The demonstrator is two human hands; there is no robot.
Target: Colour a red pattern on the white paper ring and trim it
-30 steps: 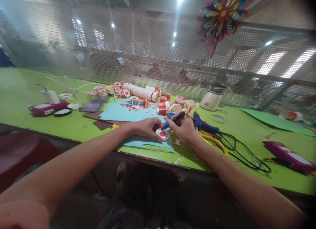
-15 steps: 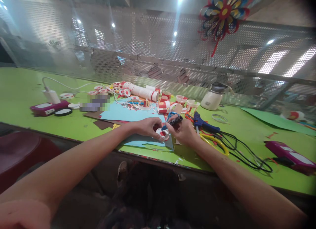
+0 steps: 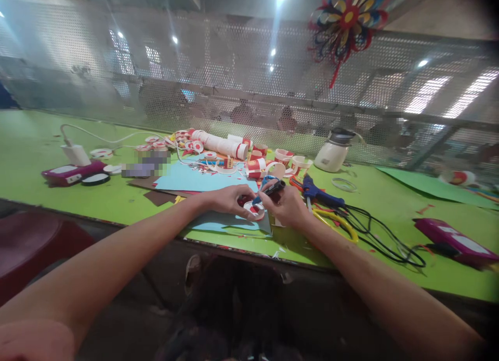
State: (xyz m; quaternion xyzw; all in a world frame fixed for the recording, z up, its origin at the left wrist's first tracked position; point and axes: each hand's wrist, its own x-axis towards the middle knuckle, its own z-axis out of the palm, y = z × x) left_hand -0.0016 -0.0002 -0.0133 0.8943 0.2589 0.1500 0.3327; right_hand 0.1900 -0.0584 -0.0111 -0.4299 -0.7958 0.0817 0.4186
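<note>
The left hand (image 3: 236, 201) curves its thumb and fingers round the left side of a small round white disc with a red centre pattern (image 3: 256, 210), gripping it by the edge. The right hand (image 3: 290, 204) is clamped on a dark, pen-shaped marker with a blue front end (image 3: 276, 189), whose tip points down at the disc's top face; whether it touches I cannot tell. The disc is between the two hands, above a pale blue paper sheet (image 3: 216, 223) at the near edge of a bright green table (image 3: 117, 197). Just right of the right hand lie a dark blue glue gun (image 3: 323, 195) and a yellow looped handle (image 3: 346, 228). Beyond the hands are red-and-white paper cup pieces (image 3: 256, 168) and a long white ridged cylinder (image 3: 220, 143), with a white, black-lidded jug (image 3: 331, 156) farther right
</note>
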